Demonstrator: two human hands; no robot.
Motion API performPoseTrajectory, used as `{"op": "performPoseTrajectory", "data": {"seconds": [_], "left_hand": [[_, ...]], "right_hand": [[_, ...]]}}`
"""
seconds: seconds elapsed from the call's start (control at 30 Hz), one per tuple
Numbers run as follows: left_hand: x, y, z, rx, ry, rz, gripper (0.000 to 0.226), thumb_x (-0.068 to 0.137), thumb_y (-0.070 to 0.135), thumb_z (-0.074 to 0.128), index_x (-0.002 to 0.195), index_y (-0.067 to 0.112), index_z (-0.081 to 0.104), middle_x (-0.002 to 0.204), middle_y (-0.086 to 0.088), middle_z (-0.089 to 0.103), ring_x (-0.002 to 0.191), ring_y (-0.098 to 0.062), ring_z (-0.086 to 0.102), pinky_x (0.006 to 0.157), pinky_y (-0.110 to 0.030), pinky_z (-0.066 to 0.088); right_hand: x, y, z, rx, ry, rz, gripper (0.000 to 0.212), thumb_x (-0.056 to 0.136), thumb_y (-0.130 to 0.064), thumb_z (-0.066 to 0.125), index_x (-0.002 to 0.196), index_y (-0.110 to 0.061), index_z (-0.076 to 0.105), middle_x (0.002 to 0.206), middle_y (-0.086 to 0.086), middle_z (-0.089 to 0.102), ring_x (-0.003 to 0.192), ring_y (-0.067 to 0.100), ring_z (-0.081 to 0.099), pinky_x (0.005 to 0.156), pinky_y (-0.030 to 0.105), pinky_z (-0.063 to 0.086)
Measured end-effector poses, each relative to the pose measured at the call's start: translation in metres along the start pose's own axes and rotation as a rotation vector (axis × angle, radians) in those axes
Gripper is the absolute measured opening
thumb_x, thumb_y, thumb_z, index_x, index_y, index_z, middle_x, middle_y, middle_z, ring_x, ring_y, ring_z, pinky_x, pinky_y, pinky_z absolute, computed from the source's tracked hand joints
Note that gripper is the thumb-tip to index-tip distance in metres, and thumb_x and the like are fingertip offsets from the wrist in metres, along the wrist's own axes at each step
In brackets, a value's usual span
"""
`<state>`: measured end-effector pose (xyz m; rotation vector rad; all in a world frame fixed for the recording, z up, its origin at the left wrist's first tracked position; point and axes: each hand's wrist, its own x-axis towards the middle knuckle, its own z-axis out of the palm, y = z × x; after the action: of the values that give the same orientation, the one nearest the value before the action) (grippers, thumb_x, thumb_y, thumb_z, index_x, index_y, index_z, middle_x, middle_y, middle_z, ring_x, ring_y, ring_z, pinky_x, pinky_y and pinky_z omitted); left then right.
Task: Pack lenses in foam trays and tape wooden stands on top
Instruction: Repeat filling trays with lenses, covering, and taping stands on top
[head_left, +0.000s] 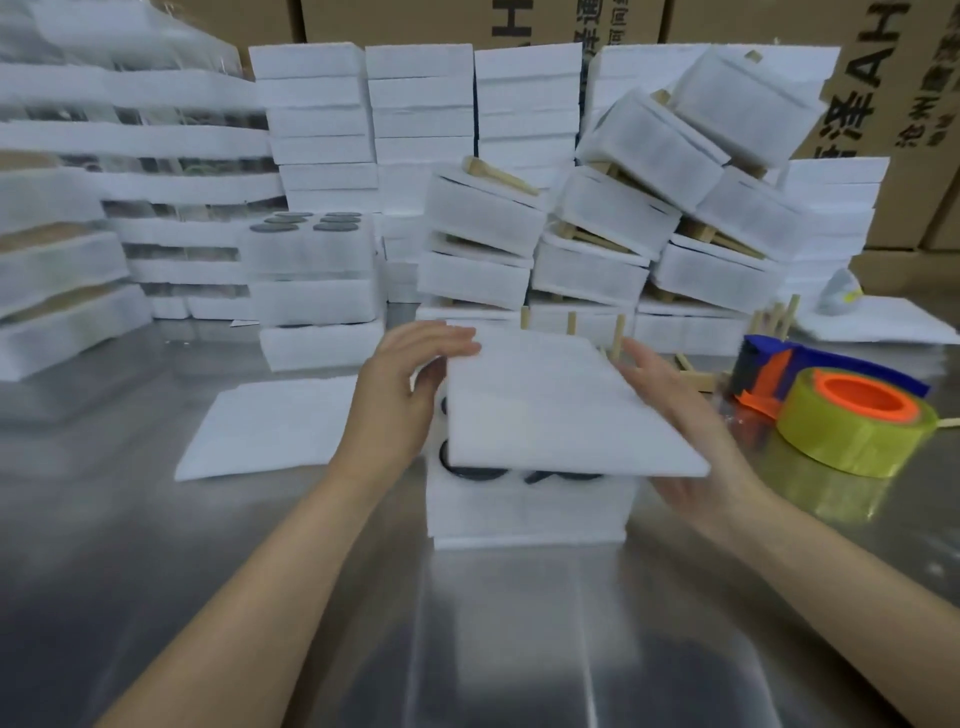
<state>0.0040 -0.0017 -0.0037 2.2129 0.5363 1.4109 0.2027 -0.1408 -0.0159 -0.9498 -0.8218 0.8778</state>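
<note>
At the centre of the frame a white foam sheet (566, 400) is held tilted over a foam tray (530, 506) on the metal table (156, 571); the left hand (400, 395) grips the sheet's far left corner, fingers curled over the top edge; the right hand (685, 415) holds the sheet's right edge, palm against its side and fingers spread under it; the sheet sits between the two hands, its near edge raised clear of the tray; dark round lenses (472, 470) show in the tray's pockets just under that near edge; a second flat foam sheet (270, 426) lies on the table left of the left hand; at the right of the frame a yellow tape roll (857, 426) with an orange core rests beside a blue tape dispenser (795, 369); wooden stands (618, 338) poke up just behind the sheet; packed foam stacks (597, 223) fill the background; cardboard boxes (904, 104) at the upper right carry large letters "AH" and Chinese characters, too blurred to read in full.
</note>
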Motion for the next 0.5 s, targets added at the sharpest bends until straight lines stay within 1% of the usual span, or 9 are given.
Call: {"op": "performPoseTrajectory", "data": {"seconds": [0.07,0.1,0.13,0.2,0.27,0.33,0.4,0.47,0.5], "left_hand": [[0.000,0.000,0.005,0.021,-0.003,-0.168,0.041,0.094,-0.011,0.047,0.121,0.014,0.065,0.132,0.013,0.048,0.126,-0.003,0.041,0.103,-0.010,0.032],[0.001,0.000,0.006,-0.017,0.004,-0.310,0.040,0.097,-0.005,0.045,0.127,0.015,0.061,0.133,0.014,0.045,0.126,-0.002,0.040,0.100,-0.009,0.031],[0.002,0.001,0.007,-0.098,-0.006,-0.472,0.036,0.099,0.004,0.044,0.129,0.018,0.060,0.130,0.016,0.049,0.123,-0.003,0.044,0.098,-0.012,0.034],[0.003,0.006,0.008,-0.402,-0.093,-0.758,0.025,0.100,0.028,0.046,0.115,0.022,0.066,0.118,0.016,0.064,0.111,-0.006,0.058,0.093,-0.022,0.043],[0.002,0.008,0.012,-0.546,-0.159,-0.859,0.026,0.097,0.035,0.051,0.112,0.020,0.066,0.112,0.008,0.071,0.101,-0.010,0.066,0.090,-0.029,0.049],[0.001,0.009,0.014,-0.449,-0.194,-0.840,0.020,0.095,0.022,0.057,0.113,0.017,0.064,0.110,0.000,0.072,0.097,-0.016,0.068,0.084,-0.031,0.053],[0.000,0.009,0.014,-0.385,-0.201,-0.841,0.018,0.095,0.013,0.055,0.111,0.015,0.062,0.108,-0.002,0.071,0.093,-0.017,0.067,0.076,-0.028,0.053],[0.000,0.010,0.010,-0.430,-0.216,-0.855,0.021,0.095,0.009,0.054,0.114,0.014,0.062,0.110,-0.003,0.071,0.094,-0.017,0.068,0.074,-0.027,0.053],[0.000,0.011,0.007,-0.464,-0.233,-0.861,0.024,0.094,0.007,0.055,0.116,0.013,0.062,0.111,-0.003,0.071,0.095,-0.018,0.069,0.073,-0.027,0.055]], "right_hand": [[0.000,0.005,0.000,-0.132,0.059,-0.010,0.044,0.076,-0.021,0.069,0.119,-0.024,0.062,0.109,-0.008,0.072,0.092,0.013,0.071,0.064,0.022,0.056],[0.001,0.007,0.000,-0.200,0.118,-0.035,0.036,0.076,-0.016,0.072,0.111,-0.023,0.067,0.110,-0.006,0.071,0.090,0.014,0.072,0.066,0.022,0.057],[0.003,0.008,0.000,-0.275,0.180,-0.078,0.026,0.077,-0.014,0.073,0.102,-0.021,0.069,0.114,-0.007,0.069,0.090,0.011,0.071,0.070,0.023,0.057],[0.008,0.010,0.002,-0.399,0.238,-0.162,0.010,0.081,-0.015,0.072,0.090,-0.019,0.072,0.118,-0.015,0.061,0.091,-0.006,0.065,0.076,0.016,0.053],[0.013,0.011,0.010,-0.440,0.219,-0.181,0.012,0.084,-0.016,0.071,0.078,-0.026,0.074,0.113,-0.017,0.063,0.089,-0.012,0.061,0.079,0.014,0.051],[0.015,0.016,0.015,-0.451,0.188,-0.159,0.026,0.088,-0.020,0.067,0.066,-0.033,0.074,0.100,-0.021,0.069,0.101,0.002,0.061,0.094,0.027,0.050],[0.014,0.019,0.014,-0.442,0.127,-0.107,0.019,0.091,-0.021,0.063,0.085,-0.034,0.076,0.114,-0.022,0.063,0.118,0.011,0.054,0.107,0.038,0.041],[0.012,0.020,0.008,-0.445,0.044,-0.033,0.022,0.093,-0.020,0.059,0.110,-0.029,0.069,0.136,-0.015,0.049,0.129,0.012,0.046,0.113,0.040,0.033],[0.011,0.019,0.005,-0.434,0.010,0.002,0.026,0.093,-0.019,0.058,0.115,-0.030,0.067,0.141,-0.013,0.045,0.130,0.012,0.044,0.114,0.040,0.032]]}}
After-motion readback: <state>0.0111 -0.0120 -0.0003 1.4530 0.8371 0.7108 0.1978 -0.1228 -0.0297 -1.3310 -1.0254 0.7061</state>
